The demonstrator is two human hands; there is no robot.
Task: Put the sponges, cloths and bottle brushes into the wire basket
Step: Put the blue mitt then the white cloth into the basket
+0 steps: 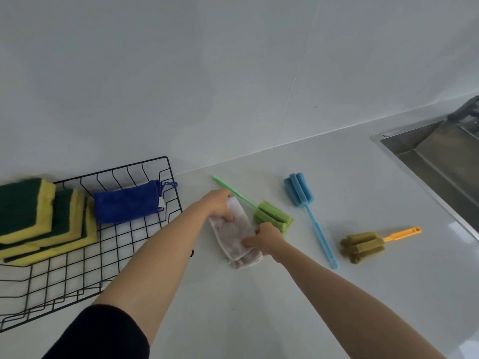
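Observation:
A folded grey-white cloth [234, 233] lies on the counter just right of the black wire basket [145, 226]. My left hand [219, 204] grips its far end and my right hand [267, 238] grips its near right edge. Inside the basket sit several yellow-green sponges [39, 221] and a folded blue cloth [127, 202]. A green bottle brush [272, 216] lies right behind the cloth, partly hidden by my hands. A blue bottle brush [307, 211] and an olive brush with an orange handle [368, 244] lie further right.
A steel sink [440, 161] is set into the white counter [259, 307] at the far right. A pale wall runs along the back of the counter, close behind the basket.

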